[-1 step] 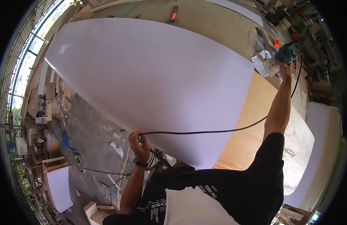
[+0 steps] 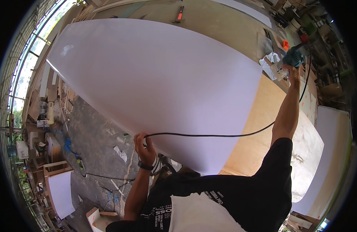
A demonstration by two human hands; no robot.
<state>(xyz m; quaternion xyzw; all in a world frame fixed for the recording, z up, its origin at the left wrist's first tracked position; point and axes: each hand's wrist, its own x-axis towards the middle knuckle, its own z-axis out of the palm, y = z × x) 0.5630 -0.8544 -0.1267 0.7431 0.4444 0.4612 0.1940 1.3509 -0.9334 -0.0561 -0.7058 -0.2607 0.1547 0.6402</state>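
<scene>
My right hand (image 2: 292,73), arm stretched out to the far right, grips a teal corded power tool (image 2: 294,57) with a clear plastic base, which looks like a trim router. A black power cord (image 2: 197,135) hangs from the tool and runs across to my left hand (image 2: 145,149). The left fingers are closed round the cord near the sheet's front edge, and loops of cord hang below. A large glossy white sheet (image 2: 155,77) with a curved outline lies in front of me. To its right shows a bare plywood surface (image 2: 250,123).
A hammer (image 2: 180,14) with an orange handle lies beyond the sheet. An orange object (image 2: 285,45) and crumpled white plastic (image 2: 266,67) lie near the tool. Scraps and cables litter the concrete floor (image 2: 97,127) at left. A white panel (image 2: 333,154) stands at right.
My left hand and the cord in it have risen slightly in the picture. The right hand and the tool have hardly moved.
</scene>
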